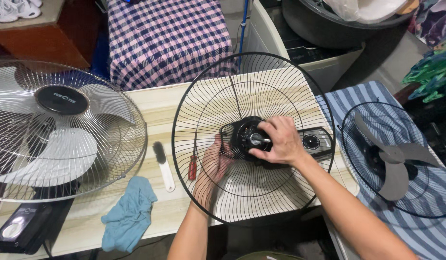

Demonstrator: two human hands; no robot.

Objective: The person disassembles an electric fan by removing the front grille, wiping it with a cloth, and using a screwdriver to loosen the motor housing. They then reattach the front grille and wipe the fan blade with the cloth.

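Your right hand [277, 140] pinches the motor hub [249, 137] at the centre of the black rear grille [203, 91] — your left hand [212, 166] closes on its wires from behind. On the table [150, 106] nearby lie a brush [163, 165], a red screwdriver [192, 167] and a blue cloth [130, 214] — an assembled white fan [54, 130] stands left.

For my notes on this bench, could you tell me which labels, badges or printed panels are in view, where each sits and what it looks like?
Hub badge: centre of the assembled fan at left; round, black, small pale print.
Base panel: bottom left under that fan; black box with a pale round dial and a small pale mark.
Control dial: right of the right hand, behind the black grille; round, black with pale ticks.
No packages or screens.
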